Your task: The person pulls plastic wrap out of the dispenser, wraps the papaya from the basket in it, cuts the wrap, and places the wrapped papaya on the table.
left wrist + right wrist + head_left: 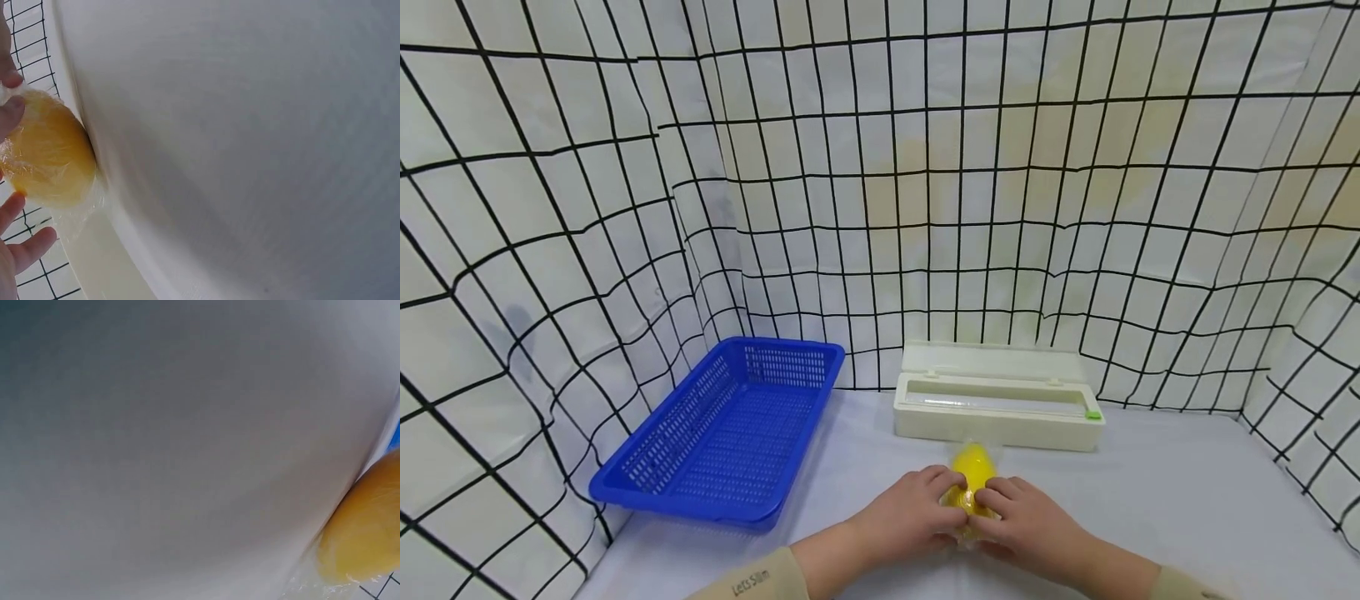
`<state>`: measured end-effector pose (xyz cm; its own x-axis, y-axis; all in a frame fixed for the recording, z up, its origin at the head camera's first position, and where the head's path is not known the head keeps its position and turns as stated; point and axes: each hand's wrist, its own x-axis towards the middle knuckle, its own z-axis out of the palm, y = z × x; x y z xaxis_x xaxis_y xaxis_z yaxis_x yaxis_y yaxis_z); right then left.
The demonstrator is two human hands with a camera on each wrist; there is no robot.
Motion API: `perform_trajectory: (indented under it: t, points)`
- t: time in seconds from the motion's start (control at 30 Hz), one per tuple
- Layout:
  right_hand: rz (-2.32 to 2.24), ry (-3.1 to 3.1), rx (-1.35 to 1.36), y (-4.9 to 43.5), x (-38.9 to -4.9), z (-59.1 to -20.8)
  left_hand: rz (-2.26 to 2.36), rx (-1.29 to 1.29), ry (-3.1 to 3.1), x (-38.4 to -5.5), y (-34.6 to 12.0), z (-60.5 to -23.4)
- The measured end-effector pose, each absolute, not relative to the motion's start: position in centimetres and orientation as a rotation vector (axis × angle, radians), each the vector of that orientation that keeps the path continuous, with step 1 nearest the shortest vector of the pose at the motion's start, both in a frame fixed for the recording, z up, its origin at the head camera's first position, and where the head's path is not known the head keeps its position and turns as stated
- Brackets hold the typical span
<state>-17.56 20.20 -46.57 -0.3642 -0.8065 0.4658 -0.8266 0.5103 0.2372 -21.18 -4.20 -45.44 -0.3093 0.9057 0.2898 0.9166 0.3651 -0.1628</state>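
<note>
A yellow, rounded, fruit-like thing (pixel 973 467) wrapped in clear cling film lies on the white table in front of me. My left hand (pixel 913 512) holds its left side with bent fingers, and my right hand (pixel 1037 529) grips it from the right, fingertips on the film. From the left wrist, the yellow fruit (pixel 53 153) shows the film wrinkled over its surface, with fingertips (pixel 14 112) at one end. Loose film (pixel 300 584) sticks out past the fruit's end in the right wrist view. My hands cover the fruit's near part.
Behind the fruit stands a cream cling film dispenser (pixel 1000 427), lid raised, a roll (pixel 992 403) inside and a green slider (pixel 1092 414) at its right end. A blue plastic basket (pixel 782 475) sits at the left. Black-gridded white walls (pixel 970 250) enclose the table (pixel 1187 492).
</note>
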Motion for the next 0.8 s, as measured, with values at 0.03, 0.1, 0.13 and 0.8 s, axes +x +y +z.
perform_trajectory:
  t: [0.03,0.1,0.13,0.8]
  points:
    - [0.05,-2.227,1.324,20.11,-17.55,-46.59,-0.06,-1.594,-2.299,-21.16,-4.14,-45.44]
    - [0.061,-2.235,1.306,19.99,-17.56,-46.59,-0.094,-1.582,-2.322,-21.13,-4.04,-45.35]
    - [0.076,-2.233,1.298,19.96,-17.6,-46.62,-0.11,-1.578,-2.34,-21.14,-4.0,-45.29]
    - [0.556,-2.225,1.236,20.65,-17.71,-46.41,-0.66,-1.436,-2.612,-21.02,-3.48,-44.72]
